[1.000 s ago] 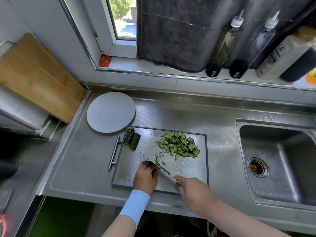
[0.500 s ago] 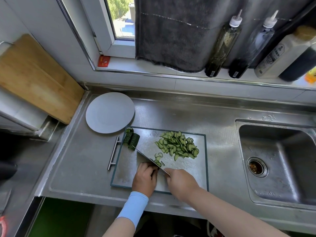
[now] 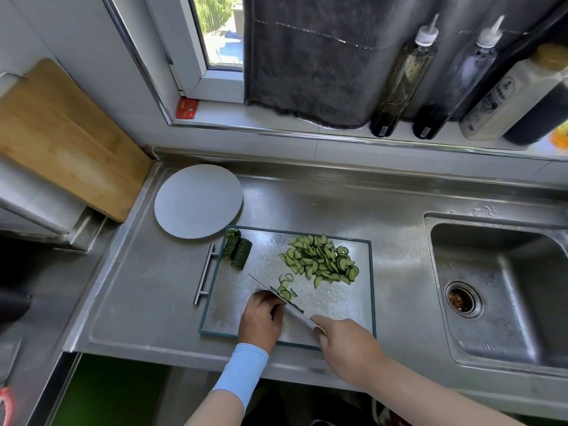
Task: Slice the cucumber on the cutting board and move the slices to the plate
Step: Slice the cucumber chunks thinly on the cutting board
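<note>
Long steel knife [image 3: 276, 295] in right hand [image 3: 347, 342], fingers clamped round the handle, blade angled across the textured steel cutting board with dark teal rim [image 3: 353, 309]. The left hand [image 3: 261, 319] has curled fingers, knuckles against the blade, holding down a cucumber stub [image 3: 297, 308]; only a dark green sliver shows. Pale green half-moon slices [image 3: 319, 261] heaped far right on board, a few loose by the blade. Two dark uncut cucumber chunks [image 3: 238, 252] at far left corner. Round grey plate [image 3: 198, 201] on stainless desk [image 3: 147, 287], just beside that corner.

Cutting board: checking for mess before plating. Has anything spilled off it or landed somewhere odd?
Nothing stands out. The cucumber slices and two uncut pieces all lie on the cutting board; the plate holds none.
</note>
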The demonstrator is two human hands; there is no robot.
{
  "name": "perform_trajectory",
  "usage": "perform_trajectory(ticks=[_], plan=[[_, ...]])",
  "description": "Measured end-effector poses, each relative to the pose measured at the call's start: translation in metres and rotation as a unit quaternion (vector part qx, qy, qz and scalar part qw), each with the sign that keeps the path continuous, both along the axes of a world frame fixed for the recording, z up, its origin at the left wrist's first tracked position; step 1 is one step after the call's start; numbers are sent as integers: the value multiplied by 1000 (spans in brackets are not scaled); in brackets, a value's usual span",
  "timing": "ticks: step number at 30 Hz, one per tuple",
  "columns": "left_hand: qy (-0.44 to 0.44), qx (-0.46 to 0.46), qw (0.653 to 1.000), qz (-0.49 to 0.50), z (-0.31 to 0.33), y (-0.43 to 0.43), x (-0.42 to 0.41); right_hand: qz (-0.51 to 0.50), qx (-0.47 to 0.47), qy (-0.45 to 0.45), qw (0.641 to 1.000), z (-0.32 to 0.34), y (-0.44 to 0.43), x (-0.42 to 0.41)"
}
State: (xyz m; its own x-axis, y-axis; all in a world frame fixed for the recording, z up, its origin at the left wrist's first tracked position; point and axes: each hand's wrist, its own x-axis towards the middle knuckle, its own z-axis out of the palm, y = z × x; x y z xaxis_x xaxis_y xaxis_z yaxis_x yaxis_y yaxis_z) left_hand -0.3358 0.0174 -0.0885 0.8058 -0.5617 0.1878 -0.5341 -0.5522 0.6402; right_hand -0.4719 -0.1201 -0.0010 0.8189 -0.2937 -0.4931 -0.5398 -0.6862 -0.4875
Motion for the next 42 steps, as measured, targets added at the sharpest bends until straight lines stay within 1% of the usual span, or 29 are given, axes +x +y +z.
perform_trajectory(ticks=[9, 15, 20, 26, 32, 39, 42], plan=[[14, -5, 1000, -5, -3, 1, -2, -13, 35, 34, 999, -7, 3, 24], [9, -2, 1000, -8, -3, 3, -4, -10, 19, 20, 1000, -12, 8, 43], [7, 5, 1000, 0, -3, 3, -3, -2, 15, 11, 1000, -10, 9, 39], [13, 3, 1000, 13, -3, 2, -3, 6, 5, 8, 1000, -4, 9, 17], [11, 2, 1000, 5, -1, 2, -2, 10, -2, 8, 1000, 1, 1, -3], [19, -1, 1000, 6, -3, 2, -3, -3, 30, 25, 999, -1, 4, 14], [22, -3, 1000, 5, -4, 3, -4, -3, 22, 21, 1000, -3, 9, 27]])
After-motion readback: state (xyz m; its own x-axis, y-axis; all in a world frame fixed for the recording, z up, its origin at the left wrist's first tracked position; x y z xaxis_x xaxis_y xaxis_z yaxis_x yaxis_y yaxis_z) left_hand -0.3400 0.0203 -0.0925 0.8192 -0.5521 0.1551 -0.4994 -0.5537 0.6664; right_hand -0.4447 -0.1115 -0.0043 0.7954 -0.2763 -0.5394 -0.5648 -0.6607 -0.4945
